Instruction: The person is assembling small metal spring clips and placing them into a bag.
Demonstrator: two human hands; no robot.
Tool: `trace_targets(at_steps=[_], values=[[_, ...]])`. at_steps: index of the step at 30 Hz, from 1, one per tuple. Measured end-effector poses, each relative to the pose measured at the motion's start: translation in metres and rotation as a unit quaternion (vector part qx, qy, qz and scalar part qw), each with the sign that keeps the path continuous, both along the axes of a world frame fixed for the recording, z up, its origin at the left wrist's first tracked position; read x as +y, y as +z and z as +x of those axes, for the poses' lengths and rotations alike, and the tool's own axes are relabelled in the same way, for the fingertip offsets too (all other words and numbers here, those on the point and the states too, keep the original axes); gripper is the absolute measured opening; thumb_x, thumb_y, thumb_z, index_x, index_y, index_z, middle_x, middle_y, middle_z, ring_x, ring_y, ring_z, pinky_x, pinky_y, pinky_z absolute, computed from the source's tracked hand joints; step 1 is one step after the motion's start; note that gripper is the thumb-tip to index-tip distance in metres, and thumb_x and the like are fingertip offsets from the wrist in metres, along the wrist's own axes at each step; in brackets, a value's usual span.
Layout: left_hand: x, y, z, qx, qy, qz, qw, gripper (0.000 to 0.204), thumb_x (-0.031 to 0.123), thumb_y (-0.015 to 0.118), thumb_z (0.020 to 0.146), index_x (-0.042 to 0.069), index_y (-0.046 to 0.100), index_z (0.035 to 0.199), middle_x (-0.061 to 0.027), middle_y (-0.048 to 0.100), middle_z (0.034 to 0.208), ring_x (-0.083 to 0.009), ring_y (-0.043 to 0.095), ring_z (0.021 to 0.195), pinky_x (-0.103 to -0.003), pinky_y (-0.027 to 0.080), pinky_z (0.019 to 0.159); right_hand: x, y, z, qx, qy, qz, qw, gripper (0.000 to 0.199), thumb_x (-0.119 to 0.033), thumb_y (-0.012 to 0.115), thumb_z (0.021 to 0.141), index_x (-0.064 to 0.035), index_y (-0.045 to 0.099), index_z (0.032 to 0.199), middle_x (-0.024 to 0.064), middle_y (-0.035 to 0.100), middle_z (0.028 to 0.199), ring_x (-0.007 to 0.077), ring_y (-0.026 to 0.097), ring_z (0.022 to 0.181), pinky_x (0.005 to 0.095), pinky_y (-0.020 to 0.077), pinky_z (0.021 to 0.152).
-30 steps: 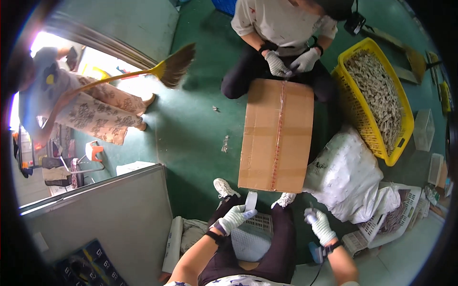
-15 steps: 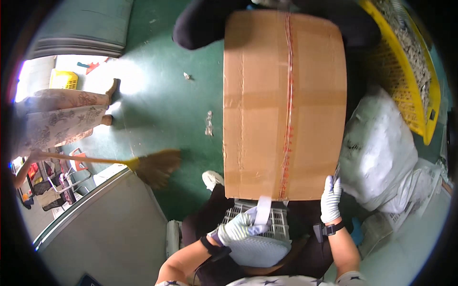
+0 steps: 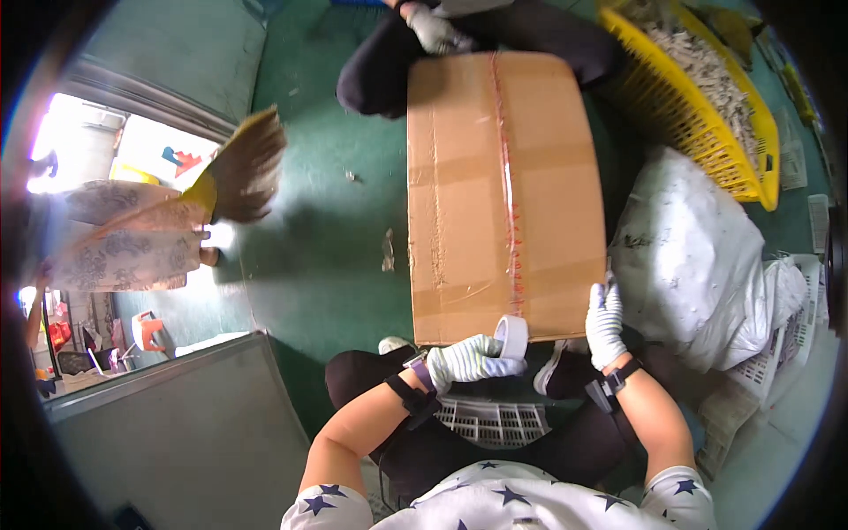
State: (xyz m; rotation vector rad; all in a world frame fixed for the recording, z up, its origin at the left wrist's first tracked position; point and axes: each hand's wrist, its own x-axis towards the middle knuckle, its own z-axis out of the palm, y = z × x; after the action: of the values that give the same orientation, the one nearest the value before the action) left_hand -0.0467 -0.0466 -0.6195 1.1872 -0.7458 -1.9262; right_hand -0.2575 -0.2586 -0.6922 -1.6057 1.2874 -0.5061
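Note:
A large brown cardboard box [image 3: 473,199] stands before me, with clear tape and red marks along its middle seam. My left hand [image 3: 466,360], in a striped white glove, is closed round a white tape roll [image 3: 520,339] at the box's near edge. My right hand [image 3: 605,327], gloved alike, is at the near right corner of the box. Its fingers are drawn together beside the side wall; a thin dark thing shows at their tips, too small to name. At the far edge rests a co-worker's gloved hand [image 3: 435,31].
Right of the box lie a stuffed white sack [image 3: 685,256] and a yellow crate [image 3: 645,75] with pale pieces in it. A white plastic crate stool [image 3: 495,422] is below me. To the left, another person holds a raised broom [image 3: 247,168]; a grey panel [image 3: 177,433] stands nearer.
The tape roll has turned, so its ring now shows. My right hand remains at the box corner. The broom has lifted off the floor, and the co-worker's gloved hand has come into view.

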Motion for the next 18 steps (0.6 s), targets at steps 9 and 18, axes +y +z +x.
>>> trace_targets(at_steps=[9,18], values=[[0.021,0.016,-0.068,0.038,0.230,-0.018,0.972,0.042,0.037,0.063,0.093,0.004,0.064,0.119,-0.0056,0.068,0.106,-0.0152,0.063,0.100,-0.030,0.047,0.092,0.010,-0.021,-0.013,0.001,0.046,-0.010,0.999,0.051,-0.022,0.049,0.098,0.0013,0.037,0.142,0.0213,0.051,0.138,0.0301,0.051,0.126,0.0342,0.0397,0.103],[0.045,0.075,-0.111,-0.061,0.341,0.006,0.938,0.046,0.050,0.064,0.089,0.009,0.066,0.109,-0.0011,0.067,0.097,-0.0107,0.058,0.088,-0.029,0.044,0.081,0.040,-0.015,-0.031,-0.254,0.040,0.122,0.959,0.045,-0.007,0.047,0.091,-0.0013,0.046,0.136,0.0081,0.057,0.129,0.0206,0.053,0.116,0.0319,0.0400,0.100]])
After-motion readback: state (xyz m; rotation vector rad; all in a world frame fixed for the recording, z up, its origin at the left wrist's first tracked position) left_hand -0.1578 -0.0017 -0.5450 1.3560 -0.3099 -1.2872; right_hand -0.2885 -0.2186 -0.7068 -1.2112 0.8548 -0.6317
